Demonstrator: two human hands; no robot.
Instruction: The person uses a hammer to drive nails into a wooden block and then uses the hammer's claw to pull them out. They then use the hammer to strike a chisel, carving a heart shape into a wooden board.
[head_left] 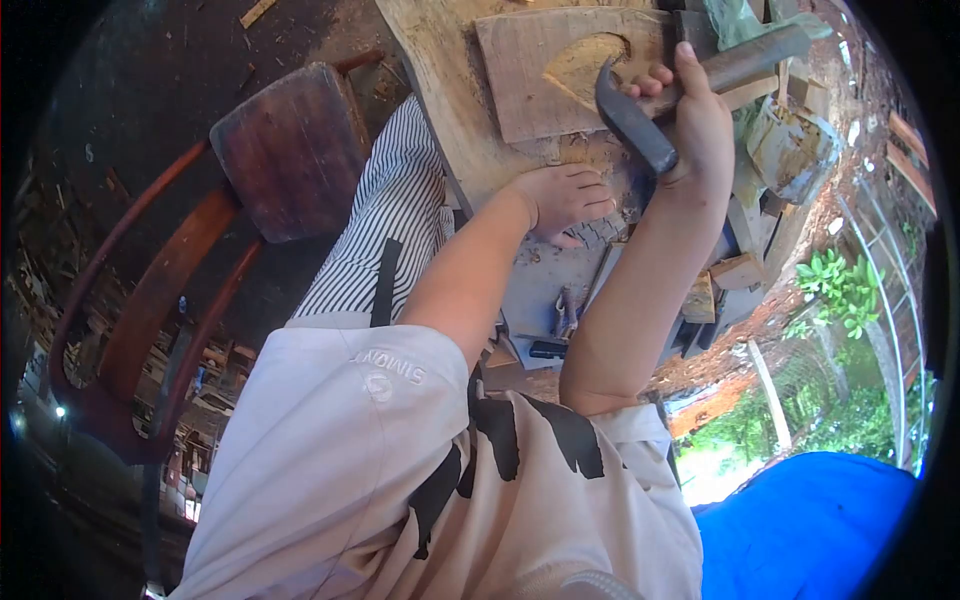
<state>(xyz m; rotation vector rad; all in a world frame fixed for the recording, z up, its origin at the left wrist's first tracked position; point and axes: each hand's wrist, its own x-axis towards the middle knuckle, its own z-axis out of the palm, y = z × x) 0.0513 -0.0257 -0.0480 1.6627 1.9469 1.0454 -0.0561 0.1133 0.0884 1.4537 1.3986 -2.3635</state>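
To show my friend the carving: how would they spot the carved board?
Find the wooden slab, then look just past the left hand. The flat brown board lies there; its pale carved hollow sets it apart from the plainer slab beneath.

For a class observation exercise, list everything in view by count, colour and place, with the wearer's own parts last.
Chair: one, reddish-brown, left
Floor scraps: many, brown, left
Workbench top: one, pale brown, top centre
Carved board: one, brown, on workbench
Adze: one, dark head, right hand
Plastic bag: one, green, top right
Container: one, soiled white, right
Wood blocks: several, brown, right
Small items: unclear, centre
Plants: uncounted, green, right
Covering: one, blue, bottom right
Trousers: striped, centre-left
Shirt: whitish, bottom
Left hand: one, below board
Right hand: one, gripping adze
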